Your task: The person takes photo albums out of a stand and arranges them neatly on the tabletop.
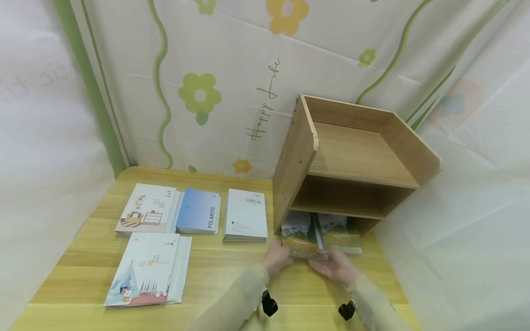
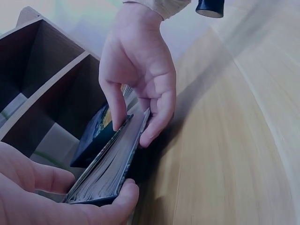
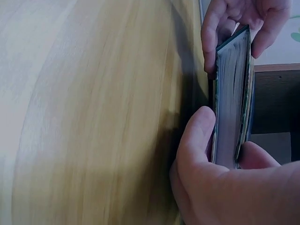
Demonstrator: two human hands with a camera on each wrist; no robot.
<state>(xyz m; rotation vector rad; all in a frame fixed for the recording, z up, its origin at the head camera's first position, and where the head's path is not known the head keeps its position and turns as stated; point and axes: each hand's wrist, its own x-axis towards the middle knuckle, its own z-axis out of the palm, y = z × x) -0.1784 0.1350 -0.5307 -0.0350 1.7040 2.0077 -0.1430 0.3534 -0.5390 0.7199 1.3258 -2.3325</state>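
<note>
At the far left of your head view, faint letters on the white curtain (image 1: 37,119) cannot be read whole. On the bench (image 1: 215,285) at lower left lies the tepee-cover album (image 1: 142,269); above it lies the armchair-cover album (image 1: 149,207). Both carry print too small to read. Further right, the blue album (image 1: 196,209) reads "POLAROID" up its right side, and the white album (image 1: 247,214) bears characters you cannot make out. Above that, "Happy Life" climbs rightward on the floral curtain (image 1: 232,59).

Right of centre, low in the frame, your left hand (image 1: 278,258) grips the near left corner of the landscape-cover album (image 1: 300,236), and your right hand (image 1: 336,266) grips its near right corner. It sits at the mouth of the wooden shelf's (image 1: 360,149) lowest compartment. Its long axis appears to run up the frame, far end pointing into the compartment, near end slanting slightly right. Just right of it, a second landscape-cover album (image 1: 341,232) lies at a similar slant.
</note>
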